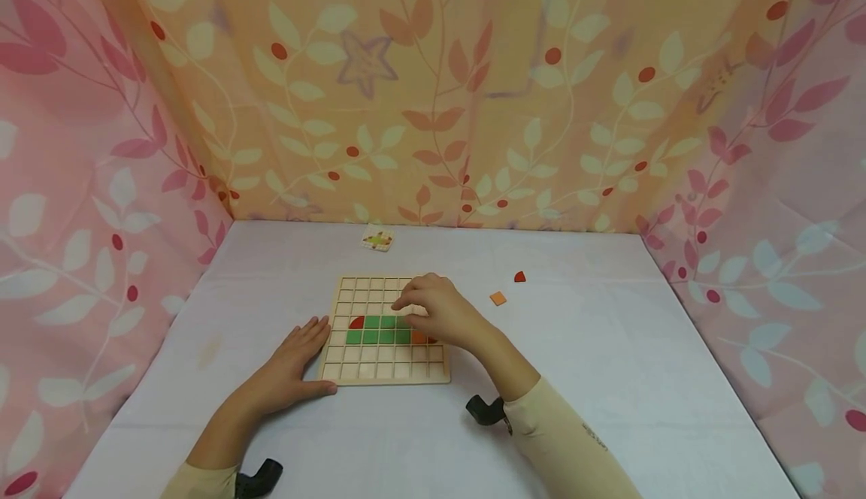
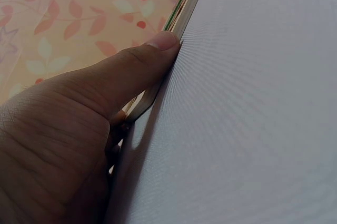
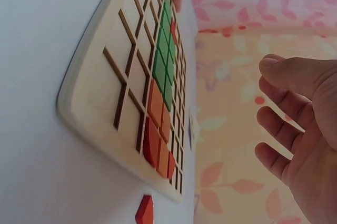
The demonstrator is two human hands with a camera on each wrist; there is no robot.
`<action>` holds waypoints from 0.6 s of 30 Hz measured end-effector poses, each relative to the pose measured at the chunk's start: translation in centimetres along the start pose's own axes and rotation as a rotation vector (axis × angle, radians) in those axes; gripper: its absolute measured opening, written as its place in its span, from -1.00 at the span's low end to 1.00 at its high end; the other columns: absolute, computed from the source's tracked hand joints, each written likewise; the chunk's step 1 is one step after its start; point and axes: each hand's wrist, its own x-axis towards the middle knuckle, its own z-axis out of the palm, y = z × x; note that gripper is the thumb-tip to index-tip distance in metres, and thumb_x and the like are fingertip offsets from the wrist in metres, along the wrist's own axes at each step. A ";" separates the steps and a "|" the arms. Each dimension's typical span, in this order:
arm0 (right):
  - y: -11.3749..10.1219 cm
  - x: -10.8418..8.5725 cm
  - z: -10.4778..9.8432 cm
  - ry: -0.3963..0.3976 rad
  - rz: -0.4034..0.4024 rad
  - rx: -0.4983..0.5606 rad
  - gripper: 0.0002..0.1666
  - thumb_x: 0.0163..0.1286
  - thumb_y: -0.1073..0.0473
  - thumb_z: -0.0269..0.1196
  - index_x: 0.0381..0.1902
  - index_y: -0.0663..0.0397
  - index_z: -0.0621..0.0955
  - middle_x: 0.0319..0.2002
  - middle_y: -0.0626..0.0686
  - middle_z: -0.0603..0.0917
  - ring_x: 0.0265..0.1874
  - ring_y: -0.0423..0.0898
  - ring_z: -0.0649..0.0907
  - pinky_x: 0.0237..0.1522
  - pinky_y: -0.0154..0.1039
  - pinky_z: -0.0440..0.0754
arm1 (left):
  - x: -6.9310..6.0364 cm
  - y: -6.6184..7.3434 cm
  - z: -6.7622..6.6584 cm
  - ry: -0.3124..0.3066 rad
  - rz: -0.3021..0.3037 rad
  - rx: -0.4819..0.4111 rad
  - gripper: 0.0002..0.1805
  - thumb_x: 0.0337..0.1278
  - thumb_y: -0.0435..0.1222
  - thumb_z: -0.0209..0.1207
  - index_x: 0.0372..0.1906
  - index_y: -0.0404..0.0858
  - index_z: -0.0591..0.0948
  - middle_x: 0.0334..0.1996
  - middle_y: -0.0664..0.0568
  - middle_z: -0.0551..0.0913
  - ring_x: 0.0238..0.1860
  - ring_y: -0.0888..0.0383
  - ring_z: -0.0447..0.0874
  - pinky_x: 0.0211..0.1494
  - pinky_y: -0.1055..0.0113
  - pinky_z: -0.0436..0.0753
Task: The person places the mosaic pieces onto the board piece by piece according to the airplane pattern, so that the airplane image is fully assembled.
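Observation:
A wooden grid board (image 1: 379, 372) lies flat on the table, holding green square tiles (image 1: 379, 337), orange tiles (image 3: 156, 100) and red rounded pieces (image 1: 356, 323). Along its left side rests my left hand (image 1: 291, 367), the thumb touching the front edge, as the left wrist view also shows. My right hand (image 1: 440, 311) hovers over the right part of the board with loosely bent fingers. In the right wrist view, nothing shows between its thumb and fingers, and it is apart from the board. From the head view it hides some of the cells and tiles.
Right of the board lie a loose orange square tile (image 1: 498, 298) and a red rounded piece (image 1: 520, 277). A small patterned card (image 1: 377, 239) sits behind the board. Leaf-printed curtains (image 1: 433, 108) enclose the white table (image 1: 595, 349) at the back and sides.

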 end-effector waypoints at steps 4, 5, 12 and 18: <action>0.6 -1.6 -0.4 0.040 0.023 0.004 -0.71 0.36 0.19 0.38 0.02 -0.17 0.77 -0.02 -0.20 0.67 0.12 -0.11 0.54 0.28 0.01 0.44 | 0.0 0.0 0.1 -0.016 -0.023 -0.011 0.28 -0.11 0.26 0.46 0.61 -0.32 0.16 0.64 -0.11 0.07 0.66 -0.15 -0.12 0.63 0.45 -0.38; 0.8 -2.0 -0.5 0.049 0.028 0.007 -0.71 0.36 0.20 0.39 0.01 -0.17 0.77 -0.02 -0.21 0.67 0.12 -0.11 0.54 0.28 0.01 0.43 | 0.0 0.0 0.1 -0.016 -0.024 -0.012 0.28 -0.11 0.26 0.46 0.61 -0.32 0.16 0.64 -0.11 0.07 0.66 -0.14 -0.13 0.64 0.42 -0.37; 2.4 -4.2 -0.3 0.104 0.071 0.016 -0.75 0.36 0.21 0.39 -0.02 -0.13 0.78 -0.04 -0.18 0.68 0.14 -0.08 0.55 0.30 0.07 0.44 | -0.1 -0.1 0.4 -0.014 -0.018 -0.024 0.29 -0.10 0.30 0.44 0.61 -0.32 0.15 0.65 -0.09 0.06 0.66 -0.13 -0.13 0.68 0.31 -0.32; 3.3 -5.2 -0.5 0.126 0.116 0.018 -0.73 0.35 0.18 0.40 0.00 -0.14 0.78 -0.02 -0.19 0.67 0.13 -0.10 0.54 0.29 0.02 0.46 | 0.0 -0.2 0.3 -0.008 -0.018 -0.001 0.29 -0.10 0.31 0.42 0.61 -0.30 0.15 0.65 -0.08 0.06 0.67 -0.11 -0.13 0.68 0.32 -0.32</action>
